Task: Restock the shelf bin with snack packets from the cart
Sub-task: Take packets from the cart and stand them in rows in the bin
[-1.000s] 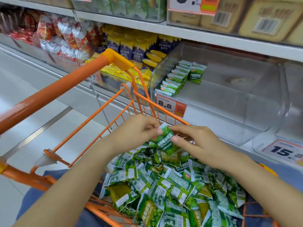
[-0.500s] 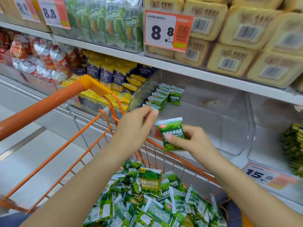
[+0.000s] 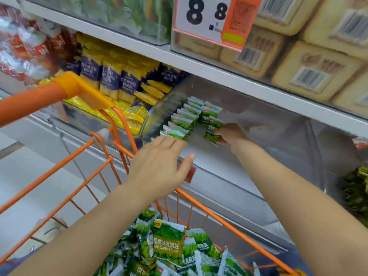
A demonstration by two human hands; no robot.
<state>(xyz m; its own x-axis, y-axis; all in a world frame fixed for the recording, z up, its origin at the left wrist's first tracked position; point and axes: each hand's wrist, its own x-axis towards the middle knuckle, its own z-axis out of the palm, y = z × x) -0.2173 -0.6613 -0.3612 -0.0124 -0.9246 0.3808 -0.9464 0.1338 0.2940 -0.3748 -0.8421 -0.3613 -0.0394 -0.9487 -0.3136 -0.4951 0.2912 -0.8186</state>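
The right hand (image 3: 231, 134) pinches a green packet (image 3: 212, 134) upright inside the bin (image 3: 258, 124), just right of the standing rows (image 3: 185, 121). The left hand (image 3: 159, 162) hovers empty (fingers straight) nearer the cart (image 3: 99, 170).

the bin (image 3: 258, 136) is open toward the near side, with bare floor across its middle and right. packet rows (image 3: 185, 118) stand along its left wall, filling the far-left corner. the right hand (image 3: 231, 134) grips a packet (image 3: 212, 134) just right of those rows, inside the bin. the upper shelf (image 3: 219, 76) overhangs the bin and limits headroom. the cart rim (image 3: 199, 198) runs just below the bin front, near side. the left hand (image 3: 159, 166) hovers over that rim, fingers spread, in front of the bin's left end.
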